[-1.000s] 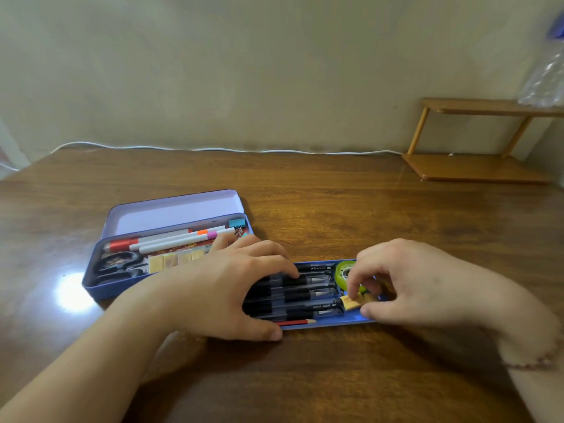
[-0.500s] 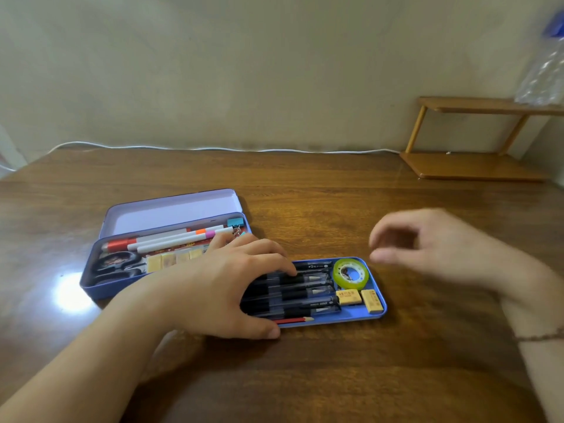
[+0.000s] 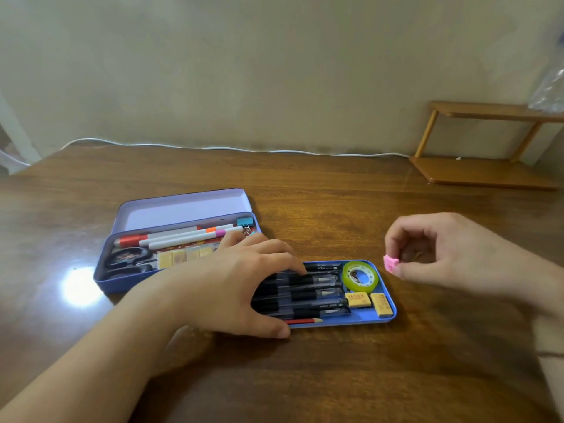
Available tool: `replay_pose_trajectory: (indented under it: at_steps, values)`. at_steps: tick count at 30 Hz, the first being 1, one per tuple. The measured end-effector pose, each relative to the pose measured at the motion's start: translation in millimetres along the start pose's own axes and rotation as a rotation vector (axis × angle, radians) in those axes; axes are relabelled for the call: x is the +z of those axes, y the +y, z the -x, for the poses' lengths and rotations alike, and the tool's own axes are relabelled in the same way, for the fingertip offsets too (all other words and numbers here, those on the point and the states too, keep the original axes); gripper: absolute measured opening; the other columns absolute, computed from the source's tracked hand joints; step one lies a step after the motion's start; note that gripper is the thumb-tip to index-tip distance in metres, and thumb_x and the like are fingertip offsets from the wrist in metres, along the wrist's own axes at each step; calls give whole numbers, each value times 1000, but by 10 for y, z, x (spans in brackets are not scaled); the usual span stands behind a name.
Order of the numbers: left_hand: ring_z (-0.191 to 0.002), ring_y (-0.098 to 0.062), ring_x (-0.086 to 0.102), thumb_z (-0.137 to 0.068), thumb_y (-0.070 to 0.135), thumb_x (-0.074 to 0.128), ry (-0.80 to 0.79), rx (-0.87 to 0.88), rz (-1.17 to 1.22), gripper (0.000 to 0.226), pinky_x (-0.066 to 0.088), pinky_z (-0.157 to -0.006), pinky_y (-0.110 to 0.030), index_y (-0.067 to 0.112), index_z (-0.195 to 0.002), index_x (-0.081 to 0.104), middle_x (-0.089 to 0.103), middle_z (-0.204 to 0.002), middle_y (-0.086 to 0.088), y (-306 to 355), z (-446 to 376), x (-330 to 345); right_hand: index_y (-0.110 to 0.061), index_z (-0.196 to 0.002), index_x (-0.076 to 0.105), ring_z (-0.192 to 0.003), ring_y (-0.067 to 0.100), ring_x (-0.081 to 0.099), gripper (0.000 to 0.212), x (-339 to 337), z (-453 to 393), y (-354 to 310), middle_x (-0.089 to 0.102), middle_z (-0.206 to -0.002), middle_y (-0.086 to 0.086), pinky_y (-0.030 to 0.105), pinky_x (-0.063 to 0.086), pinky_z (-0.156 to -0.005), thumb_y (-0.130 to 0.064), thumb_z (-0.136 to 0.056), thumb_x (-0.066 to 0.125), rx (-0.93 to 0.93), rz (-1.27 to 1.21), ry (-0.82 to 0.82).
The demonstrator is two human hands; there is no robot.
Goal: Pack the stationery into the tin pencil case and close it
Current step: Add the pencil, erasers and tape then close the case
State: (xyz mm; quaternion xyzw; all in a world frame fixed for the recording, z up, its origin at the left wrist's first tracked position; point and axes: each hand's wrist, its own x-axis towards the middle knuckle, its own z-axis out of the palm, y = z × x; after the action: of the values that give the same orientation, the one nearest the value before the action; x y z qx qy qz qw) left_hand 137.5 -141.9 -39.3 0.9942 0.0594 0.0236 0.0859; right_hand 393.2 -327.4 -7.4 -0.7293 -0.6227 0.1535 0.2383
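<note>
A person packs stationery at a wooden surface point(image 3: 335, 377), the left hand point(image 3: 232, 288) laid flat with fingers spread over a row of black pens point(image 3: 314, 293) in a shallow blue inner tray point(image 3: 389, 296), steadying it, while the right hand point(image 3: 451, 254) hangs in the air just right of the tray, its grip narrow, thumb and fingertips pinching a small pink eraser point(image 3: 391, 264). The tray already carries a roll of green tape point(image 3: 360, 276), two yellow erasers point(image 3: 369, 302) and a red pencil point(image 3: 305, 320) along its near edge. Behind and to the left, the tin pencil case point(image 3: 100, 277) stands open with its pale lid point(image 3: 183, 209) leaning back; inside lie white markers point(image 3: 183, 236), black scissors point(image 3: 128, 261), more yellow erasers, and a teal binder clip point(image 3: 245, 221) at the right end. The step in hand appears to be filling the tray, with the pink piece the item now on its way in. The next move would call for lowering it into the bare blue patch between the tape and the erasers without nudging them, then lifting the loaded tray level into the case over the lower layer, and finally swinging the lid down. A white cable point(image 3: 213, 147) runs along the wall, and a small wooden shelf point(image 3: 482, 172) sits at the far right.
</note>
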Motion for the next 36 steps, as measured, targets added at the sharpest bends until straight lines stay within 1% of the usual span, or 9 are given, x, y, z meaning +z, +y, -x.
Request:
replay_pose_trajectory:
  at_steps: [3, 6, 11, 16, 19, 25, 30, 33, 36]
  values:
    - [-110, 11, 18, -71, 81, 55, 13, 3, 9, 73, 21, -96, -17, 50, -135, 36, 32, -135, 32, -8, 1, 7, -29, -91, 69, -76, 13, 67, 18, 186, 12, -238, 69, -86, -4, 28, 57, -64, -24, -74, 73, -123, -165, -123]
    - [-112, 11, 19, -71, 80, 56, 2, -3, 10, 74, 20, -95, -22, 50, -135, 36, 32, -136, 32, -8, -1, 6, -31, -85, 69, -74, 14, 64, 13, 326, 9, -311, 66, -84, -7, 22, 51, -60, -22, -76, 74, -213, -73, -157]
    - [-122, 4, 28, -72, 80, 55, -21, -12, -1, 73, 23, -108, -34, 48, -136, 37, 34, -137, 29, 8, -3, -12, -35, -81, 62, -86, 5, 57, 17, 281, 11, -303, 61, -92, -18, 10, 43, -63, -32, -76, 78, -178, 89, -229]
    - [-122, 4, 25, -73, 79, 55, -27, -13, 5, 72, 23, -107, -32, 49, -136, 35, 33, -138, 29, 6, -5, -17, -41, -92, 62, -103, 0, 54, 19, 234, 17, -275, 57, -105, -25, 23, 48, -75, -43, -77, 74, -127, 141, -340]
    - [-123, 3, 27, -73, 80, 54, -32, -14, -1, 72, 23, -110, -35, 50, -136, 35, 33, -138, 28, 7, -6, -19, -44, -93, 66, -104, -1, 55, 12, 196, 30, -260, 60, -104, -27, 27, 51, -78, -44, -82, 71, -123, 124, -341]
    - [-122, 4, 25, -73, 79, 56, -19, -6, 1, 72, 23, -109, -34, 49, -136, 36, 33, -138, 29, -5, -7, -8, -42, -89, 68, -105, -2, 55, 10, 243, 8, -260, 59, -105, -28, 29, 52, -82, -42, -80, 72, -134, 184, -309]
    - [-123, 2, 28, -73, 79, 56, -4, 1, 2, 72, 23, -109, -35, 48, -136, 37, 33, -138, 29, -14, -3, 6, -54, -95, 66, -106, -9, 46, 16, 172, 29, -275, 47, -109, -33, 28, 50, -80, -53, -79, 70, -64, 239, -383]
    - [-122, 3, 28, -71, 80, 57, 5, 6, 4, 74, 24, -108, -35, 49, -135, 36, 34, -139, 28, -20, -4, 9, -59, -111, 54, -116, -11, 40, 46, 181, 21, -281, 41, -118, -36, 25, 47, -88, -63, -69, 73, -59, 200, -333]
    - [-119, 3, 28, -69, 82, 56, 9, 1, -10, 76, 26, -106, -36, 49, -134, 35, 36, -138, 27, -25, -5, 12, -71, -132, 15, -130, -9, 22, 99, 325, -20, -295, 18, -136, -38, 31, 37, -105, -68, -56, 78, -30, 178, -289]
